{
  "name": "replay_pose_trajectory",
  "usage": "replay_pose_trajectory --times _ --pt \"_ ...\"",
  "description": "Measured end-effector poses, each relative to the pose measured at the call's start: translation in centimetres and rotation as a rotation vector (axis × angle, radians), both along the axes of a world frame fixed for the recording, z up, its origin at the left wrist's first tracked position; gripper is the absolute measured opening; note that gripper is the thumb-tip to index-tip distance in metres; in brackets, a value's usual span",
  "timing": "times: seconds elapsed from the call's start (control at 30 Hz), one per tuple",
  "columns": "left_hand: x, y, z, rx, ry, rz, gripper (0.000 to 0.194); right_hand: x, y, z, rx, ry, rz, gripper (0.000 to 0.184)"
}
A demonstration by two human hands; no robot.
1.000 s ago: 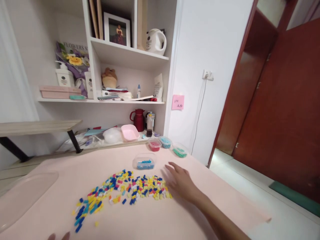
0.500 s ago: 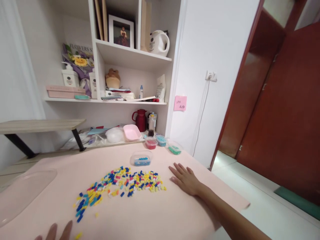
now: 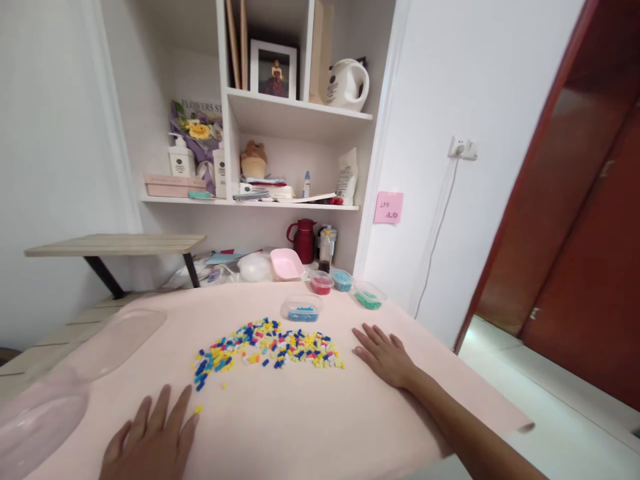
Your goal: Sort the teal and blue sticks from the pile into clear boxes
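Note:
My left hand (image 3: 153,437) lies on the pink-covered table at the lower left, its fingers spread, holding nothing. A small yellow piece (image 3: 199,409) sits just by its fingertips. My right hand (image 3: 385,357) rests palm down at the right, also with fingers apart. Between the two hands, an arc of small mixed-colour pieces (image 3: 295,343) in blue, yellow, pink, white and teal is spread over the table. Behind the arc stands a clear plastic box (image 3: 303,310) partly filled with blue pieces.
Farther back are clear boxes with red pieces (image 3: 321,283), light-blue pieces (image 3: 343,280) and green pieces (image 3: 369,297). A pink basin (image 3: 287,263) and a red jug (image 3: 303,240) stand behind them. Clear plastic trays (image 3: 120,343) lie at the left, near a raised wooden stand (image 3: 120,245).
My right hand has moved away from the pieces and lies flat. My left hand has come farther into view. The camera has turned left.

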State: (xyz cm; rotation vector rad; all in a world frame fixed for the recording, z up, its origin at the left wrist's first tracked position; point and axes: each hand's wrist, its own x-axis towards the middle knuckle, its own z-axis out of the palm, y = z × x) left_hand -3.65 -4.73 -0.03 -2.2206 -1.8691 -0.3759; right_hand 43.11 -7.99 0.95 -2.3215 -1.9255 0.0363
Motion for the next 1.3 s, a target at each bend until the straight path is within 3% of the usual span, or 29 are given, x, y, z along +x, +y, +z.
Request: replay_pose_trajectory --times 0.23,0.37,0.5,0.7,0.83,0.97,1.17,1.23,1.3 --pt "0.8 -1.2 0.7 -0.044 0.119 0.095 0.059 0.4 0.4 -0.5 0.005 0.003 0.040 0.068" --pt "0.3 -2.1 0.6 0.017 0.143 0.087 0.057 0.2 0.2 -0.6 0.009 -0.002 0.049 0.067" --pt "-0.2 -2.2 0.7 -0.039 0.125 0.064 0.059 0.0 0.1 -0.7 0.008 -0.006 0.048 0.066" --pt "0.4 -2.2 2.3 -0.130 0.170 0.131 0.059 -0.5 0.3 -0.4 0.001 -0.014 0.045 0.066" --pt "1.0 -2.6 2.8 -0.070 0.157 0.155 0.054 -0.7 0.6 -0.4 0.001 -0.021 0.047 0.066" --pt "2.1 -2.7 2.0 0.044 0.042 0.105 0.049 -0.7 0.6 -0.4 0.016 -0.041 0.095 0.065" --pt "3.2 -2.5 -0.4 0.156 -0.158 -0.223 0.048 -0.6 0.4 -0.5 0.022 -0.068 0.114 0.065" --pt "2.7 -2.8 -0.7 0.182 -0.153 -0.131 0.052 -0.5 0.4 -0.6 0.034 -0.070 0.123 0.065" --pt "1.8 -3.3 -0.7 0.197 -0.086 0.043 0.057 -0.4 0.5 -0.7 0.044 -0.072 0.127 0.065"
